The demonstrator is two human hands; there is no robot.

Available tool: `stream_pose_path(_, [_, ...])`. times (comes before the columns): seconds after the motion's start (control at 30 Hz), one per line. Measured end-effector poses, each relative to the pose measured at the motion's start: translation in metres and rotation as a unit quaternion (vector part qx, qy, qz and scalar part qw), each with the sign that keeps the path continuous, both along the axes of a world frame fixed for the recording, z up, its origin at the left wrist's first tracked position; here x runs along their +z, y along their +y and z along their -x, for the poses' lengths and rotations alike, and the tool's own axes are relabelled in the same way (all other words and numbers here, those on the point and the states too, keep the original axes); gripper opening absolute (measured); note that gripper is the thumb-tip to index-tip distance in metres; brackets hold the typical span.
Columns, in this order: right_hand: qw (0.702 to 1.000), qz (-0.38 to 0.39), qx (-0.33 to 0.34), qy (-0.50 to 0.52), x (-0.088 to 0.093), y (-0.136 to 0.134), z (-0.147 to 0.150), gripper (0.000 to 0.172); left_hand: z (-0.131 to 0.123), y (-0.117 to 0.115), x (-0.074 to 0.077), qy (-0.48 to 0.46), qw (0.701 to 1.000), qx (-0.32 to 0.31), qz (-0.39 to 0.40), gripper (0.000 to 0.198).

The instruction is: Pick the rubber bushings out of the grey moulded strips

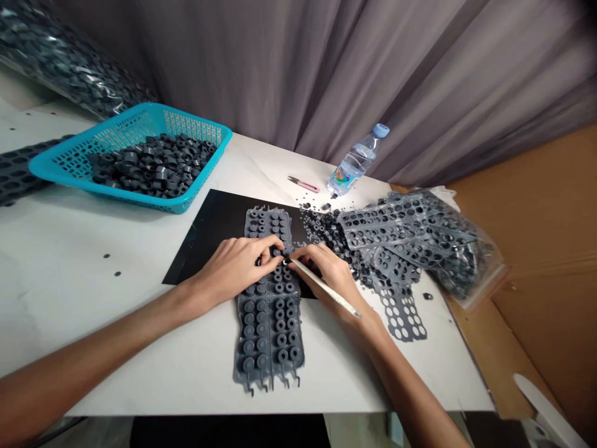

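Observation:
A long grey moulded rubber sheet [269, 314], with rows of raised round plugs and rings, lies lengthwise in front of me. My left hand [242, 264] rests across its upper half, thumb and forefinger pinched at a small dark round part of the sheet. From the right, my right hand [326, 270] grips slim pale tweezers [329, 291], its fingertips close to those of the left. The tip meets the sheet between both hands; my fingers partly hide the contact. Beneath the sheet's upper part is a black mat [205, 230].
A blue basket [181, 202] of dark rubber parts stands left, near a big plastic bag [69, 62] of parts. Loose parts [333, 233], perforated sheets [373, 227] and a clear bag [466, 264] lie right. Behind are pink thread snips [304, 185] and a water bottle [357, 162].

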State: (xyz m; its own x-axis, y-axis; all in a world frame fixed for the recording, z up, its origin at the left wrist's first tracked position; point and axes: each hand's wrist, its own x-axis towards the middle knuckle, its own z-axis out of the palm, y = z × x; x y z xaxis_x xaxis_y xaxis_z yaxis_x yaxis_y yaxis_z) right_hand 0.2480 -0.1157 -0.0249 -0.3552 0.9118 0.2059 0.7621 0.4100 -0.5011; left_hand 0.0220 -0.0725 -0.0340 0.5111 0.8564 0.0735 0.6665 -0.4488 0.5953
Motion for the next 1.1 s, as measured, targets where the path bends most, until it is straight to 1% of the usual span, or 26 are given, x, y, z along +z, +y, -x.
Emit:
stream_pose_path(0.1, [1.0, -0.016, 0.003, -0.025, -0.003, 0.001, 0.002, 0.017, 0.0, -0.001, 0.0, 0.001, 1.0, -0.001, -0.004, 0.023])
stream_pose_path(0.27, [0.989, -0.074, 0.005, -0.128, -0.014, 0.003, 0.011, 0.024, -0.001, -0.001, -0.003, 0.004, 1.0, 0.003, -0.012, 0.023])
stream_pose_path(0.33, [0.987, -0.085, -0.027, -0.137, -0.021, 0.003, 0.015, 0.025, -0.002, -0.001, -0.003, 0.004, 1.0, 0.001, -0.014, 0.023])
stream_pose_path(0.43, [0.983, -0.084, -0.108, -0.121, -0.028, 0.005, 0.016, 0.027, -0.002, -0.001, -0.002, 0.002, 1.0, -0.002, -0.013, 0.023])
stream_pose_path(0.5, [0.978, -0.092, -0.141, -0.121, -0.029, 0.006, 0.012, 0.028, 0.0, -0.001, 0.0, -0.007, 1.0, -0.013, -0.004, 0.023])
stream_pose_path(0.53, [0.977, -0.096, -0.145, -0.12, -0.027, 0.006, 0.009, 0.028, 0.002, -0.001, 0.0, -0.016, 1.0, -0.021, 0.003, 0.023])
stream_pose_path(0.6, [0.98, -0.096, -0.139, -0.104, -0.021, 0.006, 0.003, 0.03, 0.005, -0.001, 0.0, -0.046, 0.998, -0.038, 0.017, 0.024])
stream_pose_path(0.67, [0.988, -0.075, -0.126, -0.056, -0.014, 0.005, -0.002, 0.031, 0.008, -0.001, -0.001, -0.084, 0.995, -0.039, 0.028, 0.022])
stream_pose_path(0.73, [0.994, -0.04, -0.103, 0.006, -0.008, 0.006, -0.003, 0.03, 0.009, 0.0, -0.005, -0.114, 0.993, -0.022, 0.028, 0.017])
stream_pose_path(0.8, [0.997, -0.008, -0.067, 0.045, -0.003, 0.007, 0.0, 0.023, 0.009, 0.002, -0.008, -0.123, 0.992, 0.0, 0.017, 0.01])
stream_pose_path(0.87, [0.998, 0.005, -0.02, 0.053, -0.001, 0.008, 0.005, 0.019, 0.007, 0.003, -0.01, -0.114, 0.993, 0.017, 0.007, 0.006])
stream_pose_path(0.93, [0.999, 0.0, 0.019, 0.04, 0.002, 0.009, 0.009, 0.02, 0.006, 0.004, -0.011, -0.105, 0.994, 0.024, 0.007, 0.006])
stream_pose_path(1.0, [0.999, -0.01, 0.039, 0.026, 0.005, 0.008, 0.012, 0.021, 0.006, 0.004, -0.011, -0.109, 0.994, 0.025, 0.013, 0.007])
stream_pose_path(1.1, [0.999, -0.012, 0.048, 0.01, 0.01, 0.006, 0.012, 0.021, 0.006, 0.004, -0.013, -0.118, 0.993, 0.023, 0.017, 0.009])
